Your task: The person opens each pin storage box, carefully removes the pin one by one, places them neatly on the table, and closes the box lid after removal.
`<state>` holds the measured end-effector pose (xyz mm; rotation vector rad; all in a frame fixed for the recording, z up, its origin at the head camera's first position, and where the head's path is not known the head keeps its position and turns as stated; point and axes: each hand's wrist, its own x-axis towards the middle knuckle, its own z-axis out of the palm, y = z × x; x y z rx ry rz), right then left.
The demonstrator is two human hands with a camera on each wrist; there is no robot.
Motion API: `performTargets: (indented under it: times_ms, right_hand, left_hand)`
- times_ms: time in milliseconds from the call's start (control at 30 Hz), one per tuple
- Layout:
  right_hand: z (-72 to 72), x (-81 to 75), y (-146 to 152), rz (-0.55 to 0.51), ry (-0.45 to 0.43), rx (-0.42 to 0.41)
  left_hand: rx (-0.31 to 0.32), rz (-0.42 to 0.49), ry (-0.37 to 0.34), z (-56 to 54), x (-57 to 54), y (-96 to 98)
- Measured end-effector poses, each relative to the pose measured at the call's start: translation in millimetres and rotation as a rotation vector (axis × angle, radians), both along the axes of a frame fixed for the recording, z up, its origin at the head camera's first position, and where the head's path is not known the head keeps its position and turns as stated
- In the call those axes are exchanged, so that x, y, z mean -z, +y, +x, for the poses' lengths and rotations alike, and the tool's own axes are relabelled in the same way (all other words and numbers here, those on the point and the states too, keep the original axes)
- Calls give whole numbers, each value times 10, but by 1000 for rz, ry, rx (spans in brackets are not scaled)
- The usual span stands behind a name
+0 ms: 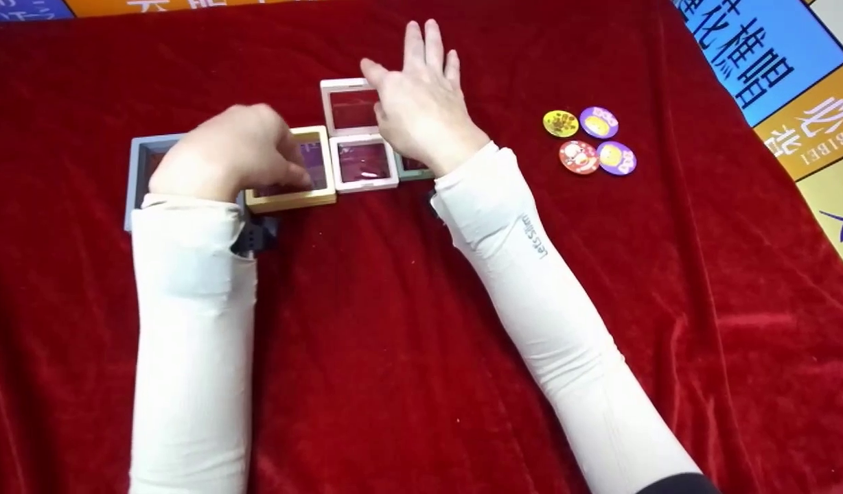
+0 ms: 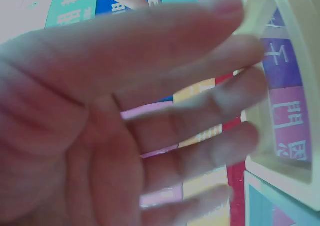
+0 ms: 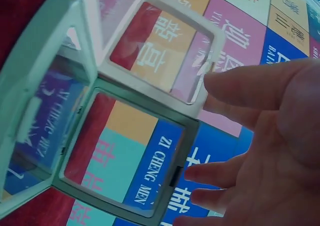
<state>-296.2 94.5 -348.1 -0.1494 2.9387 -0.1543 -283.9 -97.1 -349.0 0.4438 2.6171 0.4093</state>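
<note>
My left hand, blurred in the head view, hovers over a blue-grey frame and a yellow-rimmed frame. In the left wrist view its fingers extend loosely towards the yellow rim; contact cannot be made out. My right hand spreads its fingers above a pale pink clear-windowed frame, which is folded open, and a green frame. Seen from the right wrist, the thumb is at the pale rim, and the hinged green frame stands open beside it. Neither hand grips anything.
Several round badges, among them a yellow one and a red one, lie to the right of the frames. Red velvet cloth covers the table. Colourful printed panels border it.
</note>
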Motion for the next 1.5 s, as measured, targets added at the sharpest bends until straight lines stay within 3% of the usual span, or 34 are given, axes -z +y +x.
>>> performTargets:
  times_ms: [300,600,767,933,1100,1167,1333,1500]
  right_hand:
    - [-13,-1,23,6,-10,-1]
    - [13,-39,43,-71,44,-3]
    - [41,-92,88,-104,94,-91]
    - [85,-126,99,-63,53,-265]
    - [99,-92,48,20,-30,-408]
    - [98,-78,31,34,-57,-418]
    - [107,-47,11,37,-104,-352]
    - [98,-8,-35,111,-119,-335]
  left_hand:
    - [-44,-6,329,44,-59,147]
    - [-118,-50,434,72,-35,387]
    - [-75,-65,476,96,20,478]
    - [-18,-103,449,113,57,490]
    - [10,-146,353,122,75,485]
    - [14,-156,321,125,80,491]
    - [13,-172,280,130,82,511]
    - [13,-189,293,150,110,538]
